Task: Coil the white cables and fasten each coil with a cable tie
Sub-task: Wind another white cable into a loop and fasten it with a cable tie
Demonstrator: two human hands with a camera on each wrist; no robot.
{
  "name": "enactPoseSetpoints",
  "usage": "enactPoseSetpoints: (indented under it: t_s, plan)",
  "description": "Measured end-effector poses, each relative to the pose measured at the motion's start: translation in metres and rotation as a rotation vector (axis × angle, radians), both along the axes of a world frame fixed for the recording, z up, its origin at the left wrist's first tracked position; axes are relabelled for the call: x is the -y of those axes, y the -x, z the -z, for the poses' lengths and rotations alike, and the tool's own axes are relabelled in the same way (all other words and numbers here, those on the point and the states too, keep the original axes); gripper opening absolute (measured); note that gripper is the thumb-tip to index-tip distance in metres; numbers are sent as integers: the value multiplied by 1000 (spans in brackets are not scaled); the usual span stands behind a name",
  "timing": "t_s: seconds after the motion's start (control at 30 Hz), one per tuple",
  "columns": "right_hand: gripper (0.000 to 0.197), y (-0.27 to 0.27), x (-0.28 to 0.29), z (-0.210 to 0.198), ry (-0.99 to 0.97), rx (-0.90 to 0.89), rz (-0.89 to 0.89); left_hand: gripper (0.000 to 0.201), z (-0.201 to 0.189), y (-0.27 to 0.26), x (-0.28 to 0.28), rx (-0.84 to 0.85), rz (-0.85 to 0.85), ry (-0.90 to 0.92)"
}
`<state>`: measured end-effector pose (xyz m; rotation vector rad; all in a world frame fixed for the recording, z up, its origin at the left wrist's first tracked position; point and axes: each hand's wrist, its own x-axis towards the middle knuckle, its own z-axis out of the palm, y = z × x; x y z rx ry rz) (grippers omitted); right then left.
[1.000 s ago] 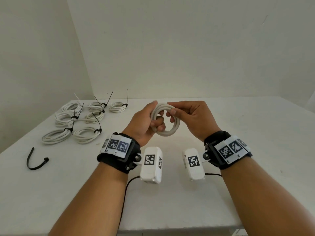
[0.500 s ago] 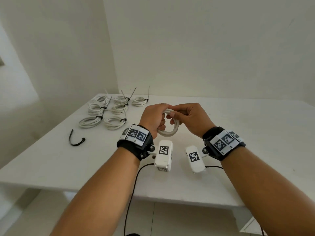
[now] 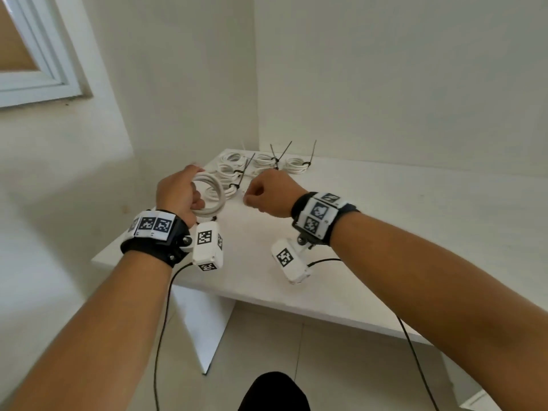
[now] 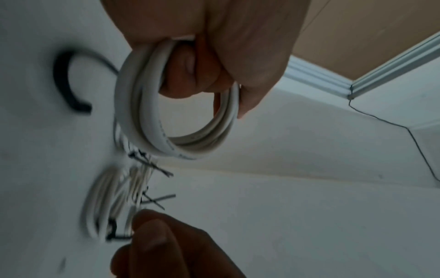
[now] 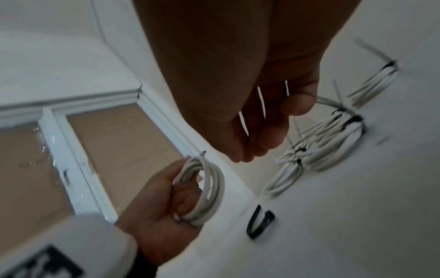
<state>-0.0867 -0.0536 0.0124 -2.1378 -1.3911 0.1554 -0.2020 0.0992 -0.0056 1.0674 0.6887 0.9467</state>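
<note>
My left hand (image 3: 181, 194) grips a small untied coil of white cable (image 3: 218, 200), fingers through the ring, above the table's left edge. The left wrist view shows the coil (image 4: 133, 112) hanging from my curled fingers (image 4: 190, 75). My right hand (image 3: 267, 191) is a little to the right of the coil, apart from it, curled into a fist with nothing in it. A loose black cable tie (image 5: 259, 223) lies bent on the table below the held coil (image 5: 214, 184). In the head view my left hand hides the tie.
Several white coils fastened with black ties (image 3: 264, 160) lie at the back left corner of the white table (image 3: 385, 232), near the walls. A window frame (image 3: 44, 69) is on the left wall. Black wires hang from both wrist cameras over the table's front edge.
My right hand has let go of the coil and drawn off to the right. My left hand carried the coil leftward toward the table's edge. The head view has pulled back and turned.
</note>
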Motion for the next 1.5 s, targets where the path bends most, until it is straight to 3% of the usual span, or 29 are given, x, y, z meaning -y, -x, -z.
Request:
enactPoseSetpoints:
  t_s: [0.3,0.47,0.57,0.63,0.7,0.83,0.97,1.13,1.5]
  plan:
    - [31,56,-110,28,231,227,19,18,27,68,-56,-16,-181,55]
    - [33,54,-127,32,326,256,-14,17,32,77,-65,61,-179,139]
    - [18,51,-128,34,350,321,-29,15,31,75,-63,90,-159,147]
    - [16,49,-122,30,357,259,-32,13,28,71,-60,97,-141,151]
    - [9,44,-106,23,341,127,-48,11,25,65,-54,109,-113,151]
    - [19,17,-52,15,214,-97,18,12,17,45,-37,131,-43,158]
    - [30,-24,7,16,112,-132,169,19,6,0,-1,153,77,151]
    - [8,-67,82,19,-21,-191,340,19,-1,-68,65,130,269,105]
    - [5,-138,191,27,-436,-302,721,10,2,-160,204,-85,662,-69]
